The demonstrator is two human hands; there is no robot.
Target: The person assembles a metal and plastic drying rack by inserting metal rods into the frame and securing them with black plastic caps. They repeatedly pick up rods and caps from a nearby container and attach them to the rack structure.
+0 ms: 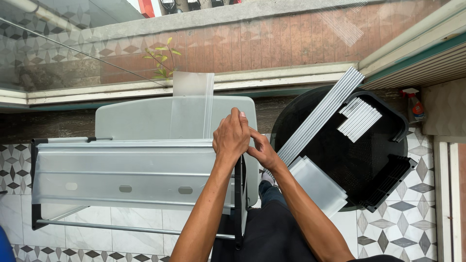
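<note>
We find open floor (145,221) below the rack frame (121,174); right of that frame, the black tray (369,160) and metal rods (320,116) block passage.

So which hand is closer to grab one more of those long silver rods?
Probably the right hand. It sits on the side of the silver rods leaning over the black tray, while the left hand is on the clear sheet.

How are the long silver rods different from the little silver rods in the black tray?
The long rods lean over the black tray's rim and stick out past it; the short rods lie wholly inside. The long bundle is far longer. Both are silvery, straight and bundled side by side.
</note>
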